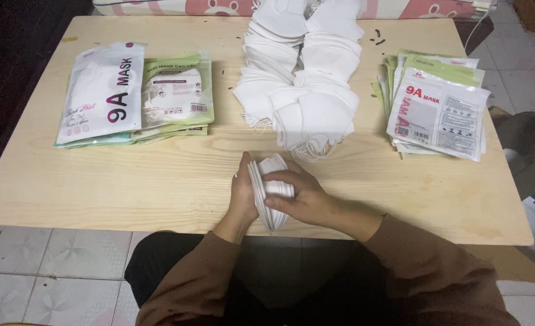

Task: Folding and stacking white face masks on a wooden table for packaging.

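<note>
Both hands (pixel 273 196) clasp a mask stack (pixel 267 190), hiding its middle.

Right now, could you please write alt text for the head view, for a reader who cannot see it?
Both hands, left hand and right hand, grip a small stack of white masks on edge at the near side of a wooden table. Behind lies a large pile of loose masks, with filled packets on the left and flat packets on the right.

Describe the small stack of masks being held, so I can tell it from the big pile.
On the wooden table, look at the near edge, in front of the loose white mask pile. The small mask stack stands on edge, squeezed between left hand and right hand.
</note>
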